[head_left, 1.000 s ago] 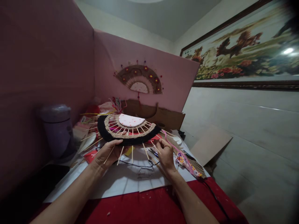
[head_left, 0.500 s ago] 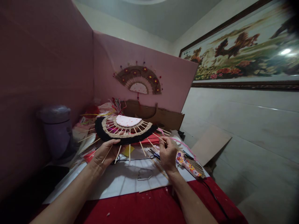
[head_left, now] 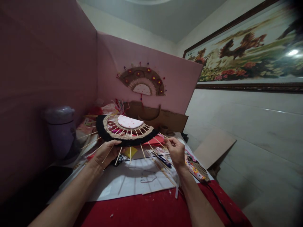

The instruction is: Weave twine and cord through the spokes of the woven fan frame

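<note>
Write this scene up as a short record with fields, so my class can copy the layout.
Held item: fan-shaped piece
Parts: spotted white half-disc, braided ring, black outer band, projecting sticks
Left hand: grips the black outer band, thumb on top
Right hand: fingertips together by the stick ends at the piece's right; exact grip unclear
Work surface: white sheet over red cloth
Nearby: dark blue tool, below the right hand
Background: decorated brown fan on pink panel
</note>
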Action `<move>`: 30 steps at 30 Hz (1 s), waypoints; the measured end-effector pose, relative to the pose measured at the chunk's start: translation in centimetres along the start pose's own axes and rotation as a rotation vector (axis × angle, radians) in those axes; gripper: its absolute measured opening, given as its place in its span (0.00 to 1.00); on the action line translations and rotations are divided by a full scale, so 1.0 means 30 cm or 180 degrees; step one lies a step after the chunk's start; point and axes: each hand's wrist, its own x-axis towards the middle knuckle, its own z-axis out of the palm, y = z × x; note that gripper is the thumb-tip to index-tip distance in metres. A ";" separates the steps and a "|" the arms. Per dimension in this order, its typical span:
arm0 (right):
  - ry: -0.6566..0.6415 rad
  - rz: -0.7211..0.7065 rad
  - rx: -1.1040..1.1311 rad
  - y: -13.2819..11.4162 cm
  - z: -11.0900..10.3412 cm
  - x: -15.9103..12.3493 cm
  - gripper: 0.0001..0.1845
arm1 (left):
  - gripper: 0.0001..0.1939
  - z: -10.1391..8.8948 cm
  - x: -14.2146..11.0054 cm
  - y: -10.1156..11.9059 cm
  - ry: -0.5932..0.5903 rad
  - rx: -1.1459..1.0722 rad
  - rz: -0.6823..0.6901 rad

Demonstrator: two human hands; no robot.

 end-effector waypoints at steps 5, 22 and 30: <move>0.0355 -0.0432 -0.0916 -0.006 0.008 -0.024 0.19 | 0.21 0.006 -0.005 -0.005 -0.0021 0.0517 0.0206; 0.0559 -0.0861 -0.1989 0.004 0.004 -0.035 0.17 | 0.15 0.002 -0.013 -0.015 -0.0254 0.0659 -0.0148; 0.0500 -0.1353 -0.1766 -0.023 -0.003 -0.040 0.18 | 0.22 0.006 -0.005 -0.006 0.0003 0.0443 -0.0008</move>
